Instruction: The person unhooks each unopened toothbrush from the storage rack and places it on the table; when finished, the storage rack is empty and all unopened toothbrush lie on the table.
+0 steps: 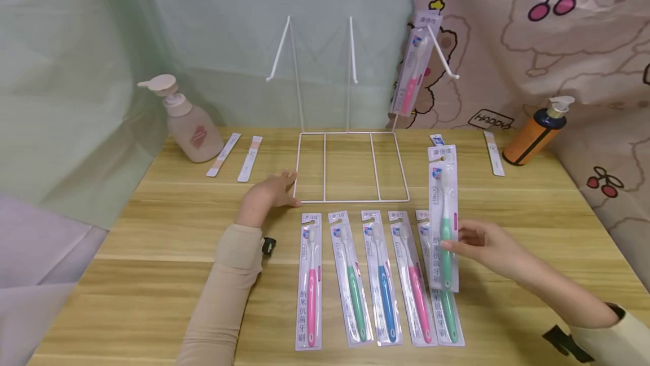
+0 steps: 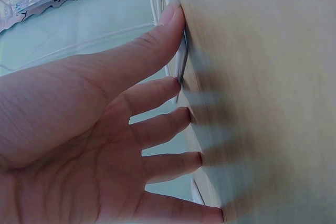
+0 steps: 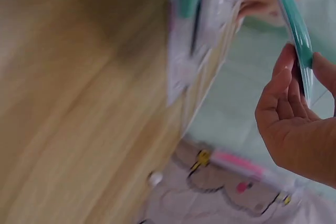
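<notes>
My right hand (image 1: 487,245) pinches a packaged green toothbrush (image 1: 443,208) between thumb and fingers, upright above the row on the table. The right wrist view shows its pack (image 3: 298,27) edge-on. At the front left corner of a white wire display rack (image 1: 355,202), my left hand (image 1: 269,194) rests with fingers spread; in the left wrist view the thumb (image 2: 163,35) lies along the base wire and the fingertips meet the tabletop. A packaged pink toothbrush (image 1: 412,73) hangs on the rack's right hook. The left hook (image 1: 278,50) and middle hook (image 1: 352,53) hold nothing.
Several packaged toothbrushes (image 1: 386,298) lie in a row in front of the rack, pink, green and blue. A pink pump bottle (image 1: 195,132) and two slim sachets (image 1: 250,158) stand left. An orange pump bottle (image 1: 535,135), another sachet (image 1: 494,154) and a small blue-white packet (image 1: 437,140) are right.
</notes>
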Action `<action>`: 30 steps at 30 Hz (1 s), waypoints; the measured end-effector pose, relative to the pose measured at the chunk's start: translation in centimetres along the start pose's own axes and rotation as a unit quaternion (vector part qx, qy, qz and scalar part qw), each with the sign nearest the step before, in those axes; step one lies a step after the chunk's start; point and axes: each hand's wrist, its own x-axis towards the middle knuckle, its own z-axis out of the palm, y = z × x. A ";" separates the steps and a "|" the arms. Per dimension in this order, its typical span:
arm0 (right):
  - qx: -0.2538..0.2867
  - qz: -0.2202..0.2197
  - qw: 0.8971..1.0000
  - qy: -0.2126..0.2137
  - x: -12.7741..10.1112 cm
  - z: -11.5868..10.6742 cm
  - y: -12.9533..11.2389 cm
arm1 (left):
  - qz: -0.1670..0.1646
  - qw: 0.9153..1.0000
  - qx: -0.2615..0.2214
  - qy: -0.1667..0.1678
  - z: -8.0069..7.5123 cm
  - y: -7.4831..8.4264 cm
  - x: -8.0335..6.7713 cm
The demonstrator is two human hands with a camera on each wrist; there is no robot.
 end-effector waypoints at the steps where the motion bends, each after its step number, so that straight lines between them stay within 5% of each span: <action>1: -0.004 0.009 1.000 0.003 -0.2 -0.2 0.5 | -0.001 1.000 -0.002 0.000 0.0 0.0 -0.1; 12: -0.027 0.104 0.994 -0.036 -1.8 -1.1 4.9 | -0.016 1.000 -0.020 -0.004 -0.1 0.0 -0.3; 21: 0.029 0.094 0.986 -0.137 -2.1 -1.7 6.8 | -0.014 1.000 -0.011 -0.004 -0.3 0.2 -0.3; 30: 0.062 0.111 0.978 -0.166 -1.9 -0.8 7.4 | -0.017 1.000 -0.022 -0.003 -0.2 0.2 -0.5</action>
